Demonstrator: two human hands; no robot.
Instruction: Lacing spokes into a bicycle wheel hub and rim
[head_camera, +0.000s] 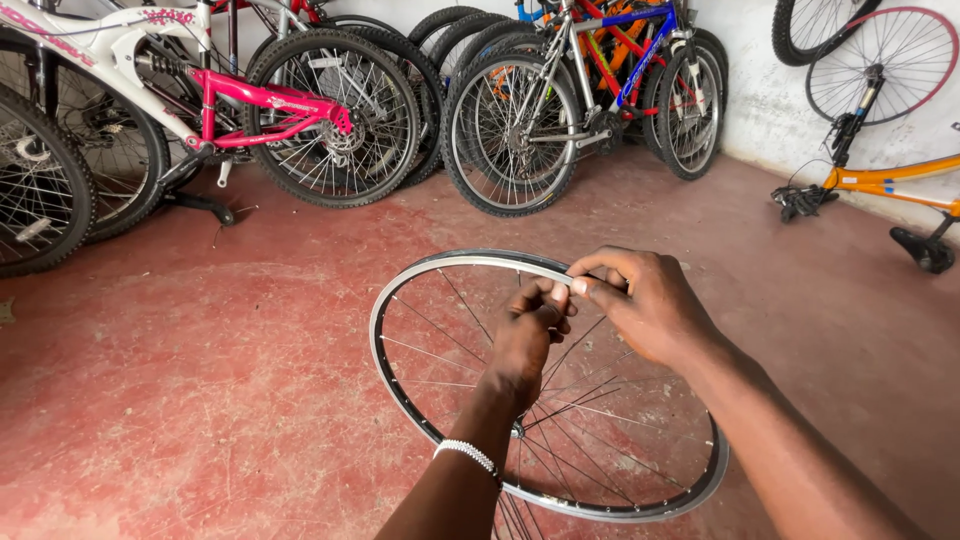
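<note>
While the bare bicycle wheel rim (450, 265) is held tilted above the red concrete floor (200, 400), both hands meet at its far edge: the left hand (525, 335) curls its fingers closed over the rim from inside the spokes (600, 420), and the right hand (645, 300) pinches the same stretch of rim between thumb and fingers just beside it. Open floor lies to the left and ahead of the rim, ending at a row of parked bicycles (330, 110) along the back, with an orange bicycle frame (890, 180) well apart at the right wall.
</note>
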